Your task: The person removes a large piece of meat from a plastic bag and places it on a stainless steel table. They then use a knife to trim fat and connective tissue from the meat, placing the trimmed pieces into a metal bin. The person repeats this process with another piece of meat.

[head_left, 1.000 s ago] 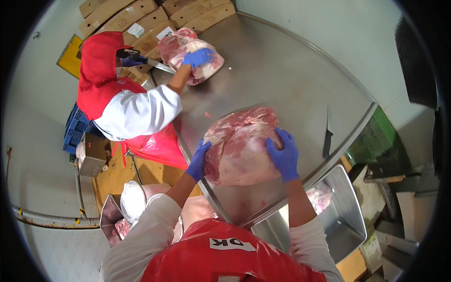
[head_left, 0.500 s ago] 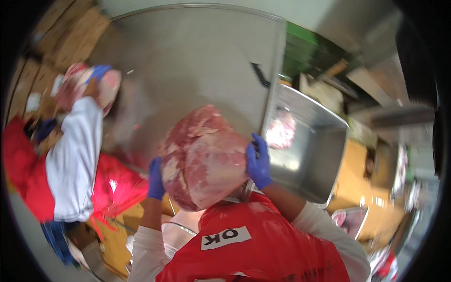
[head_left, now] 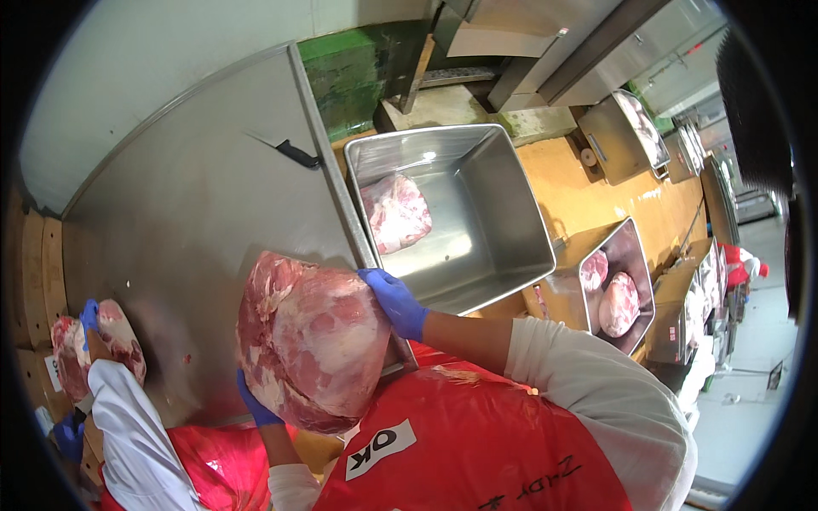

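Observation:
A large cut of raw meat (head_left: 315, 336), red with pale fat, is held between my two blue-gloved hands at the table's near right edge. My left hand (head_left: 258, 404) grips its lower left side, the fingers partly hidden beneath it. Against its upper right side presses my right hand (head_left: 395, 303), close to the rim of a deep steel bin (head_left: 490, 192). Inside that bin, by its left wall, lies a smaller pale pink piece of meat (head_left: 397, 213). A black-handled knife (head_left: 296, 154) rests on the steel table (head_left: 183, 213) near its right edge.
At the left, a co-worker's gloved hand (head_left: 89, 319) is on another meat cut (head_left: 121, 334); their other hand (head_left: 68, 436) holds a knife. Further right stand a bin with meat pieces (head_left: 641, 264) and more filled steel bins (head_left: 635, 128) on the orange-brown floor (head_left: 554, 183).
My view has swung right, bringing the steel bin nearer the middle. The large meat cut stays between my hands and has turned with me toward the bin side.

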Motion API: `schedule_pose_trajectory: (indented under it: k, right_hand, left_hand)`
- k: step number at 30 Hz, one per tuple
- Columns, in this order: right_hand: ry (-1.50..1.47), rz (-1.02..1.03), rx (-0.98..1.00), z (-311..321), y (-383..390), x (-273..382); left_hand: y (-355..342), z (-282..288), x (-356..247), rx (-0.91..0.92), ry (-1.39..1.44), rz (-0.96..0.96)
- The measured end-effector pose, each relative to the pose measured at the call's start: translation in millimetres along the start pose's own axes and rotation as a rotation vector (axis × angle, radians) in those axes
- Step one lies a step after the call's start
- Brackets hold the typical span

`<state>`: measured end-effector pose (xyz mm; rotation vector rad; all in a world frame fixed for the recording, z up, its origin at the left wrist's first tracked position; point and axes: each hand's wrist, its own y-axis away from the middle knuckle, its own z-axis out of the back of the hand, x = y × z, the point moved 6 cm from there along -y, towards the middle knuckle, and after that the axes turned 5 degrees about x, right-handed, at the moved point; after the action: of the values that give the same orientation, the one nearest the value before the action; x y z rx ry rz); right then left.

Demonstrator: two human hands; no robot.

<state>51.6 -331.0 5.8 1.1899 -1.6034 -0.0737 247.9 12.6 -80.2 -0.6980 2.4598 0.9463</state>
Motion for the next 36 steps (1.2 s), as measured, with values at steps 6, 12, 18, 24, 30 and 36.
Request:
schedule_pose_trajectory:
  k: [6, 12, 18, 24, 30, 36]
  right_hand:
    - [-0.076, 0.043, 0.006, 7.1, -6.5, 1.3]
    - [-0.128, 0.035, -0.025, 49.3, 18.5, -3.4]
    - [-0.267, 0.031, -0.128, 84.9, 105.2, 23.1]
    - [-0.717, 0.178, -0.061, 158.8, 285.4, 110.1]
    - [-0.875, 0.542, -0.091, 283.4, 486.6, 149.1]
    - [-0.904, 0.925, -0.255, 525.2, 599.5, 201.5]
  left_hand:
    - [0.4, -37.8, -5.0, 0.151, 0.062, -0.017]
    - [28.4, -76.6, 8.9, -0.025, -0.009, 0.028]
    - [63.6, -141.3, -11.2, 0.181, -0.304, -0.030]
    - [163.2, -371.8, 18.4, 0.315, -0.496, -0.034]
    - [281.7, -540.6, 122.1, 0.557, -0.471, 0.095]
    - [227.2, -731.1, 380.7, 0.966, -0.442, 0.399]
